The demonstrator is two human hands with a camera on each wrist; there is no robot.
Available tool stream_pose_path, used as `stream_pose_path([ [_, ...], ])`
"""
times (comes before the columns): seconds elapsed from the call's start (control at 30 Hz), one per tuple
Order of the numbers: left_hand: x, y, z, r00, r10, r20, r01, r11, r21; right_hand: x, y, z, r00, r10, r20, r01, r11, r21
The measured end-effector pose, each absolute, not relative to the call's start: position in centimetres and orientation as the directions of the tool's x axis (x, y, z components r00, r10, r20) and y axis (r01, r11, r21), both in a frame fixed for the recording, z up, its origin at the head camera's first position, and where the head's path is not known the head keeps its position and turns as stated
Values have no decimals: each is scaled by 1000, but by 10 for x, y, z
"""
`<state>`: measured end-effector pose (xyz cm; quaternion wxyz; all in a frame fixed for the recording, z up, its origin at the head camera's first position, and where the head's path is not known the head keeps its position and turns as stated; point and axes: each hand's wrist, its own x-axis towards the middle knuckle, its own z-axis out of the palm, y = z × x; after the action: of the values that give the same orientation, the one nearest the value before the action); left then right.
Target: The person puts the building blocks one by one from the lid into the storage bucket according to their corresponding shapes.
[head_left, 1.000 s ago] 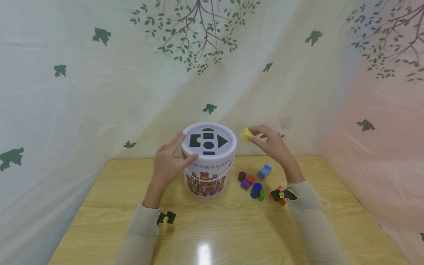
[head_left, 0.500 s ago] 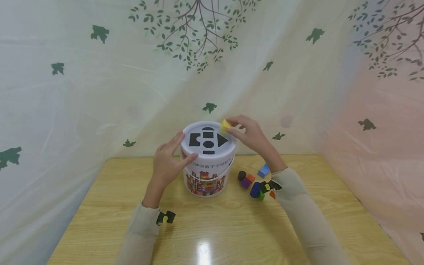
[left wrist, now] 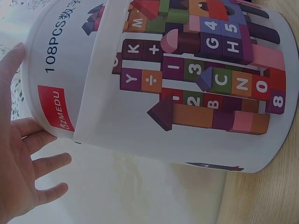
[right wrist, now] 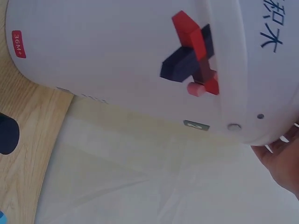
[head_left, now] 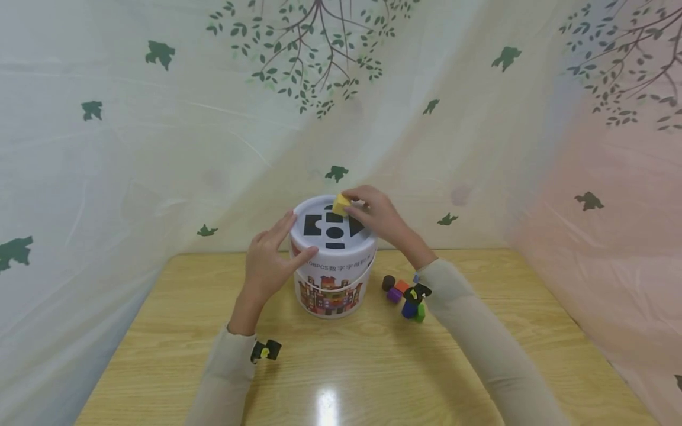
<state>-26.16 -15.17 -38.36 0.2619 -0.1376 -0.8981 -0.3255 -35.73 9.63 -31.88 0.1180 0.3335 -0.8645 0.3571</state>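
Observation:
A white bucket (head_left: 331, 260) with printed toy-block pictures stands upright on the table. Its lid (head_left: 317, 242) has several dark shaped cutouts. My left hand (head_left: 266, 260) rests on the lid's left rim, thumb in front and fingers spread, as the left wrist view also shows at the bucket's side (left wrist: 140, 107). Between thumb and fingers, my right hand (head_left: 378, 216) pinches a yellow block (head_left: 341, 205) close over the rear cutouts. In the right wrist view only part of the right hand (right wrist: 282, 161) appears at the lid's edge; the yellow block is hidden there.
Right of the bucket lie several blocks on the wooden table (head_left: 330, 361): a black cylinder (head_left: 389, 283), a purple block (head_left: 394, 295), an orange block (head_left: 402, 286), a blue cylinder (head_left: 409, 309) and a green block (head_left: 420, 313). A leaf-patterned cloth (head_left: 266, 148) hangs behind.
My right hand has carried the yellow block leftward, from beside the bucket to over the lid. The right forearm now covers some loose blocks. The left hand has stayed on the rim.

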Motion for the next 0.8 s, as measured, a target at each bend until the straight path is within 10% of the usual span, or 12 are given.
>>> stream_pose_path([
  [0.8, -262, -152, -384, -810, 83, 580, 437, 745, 504, -351, 88, -326, -714, -519, 469, -693, 620, -368],
])
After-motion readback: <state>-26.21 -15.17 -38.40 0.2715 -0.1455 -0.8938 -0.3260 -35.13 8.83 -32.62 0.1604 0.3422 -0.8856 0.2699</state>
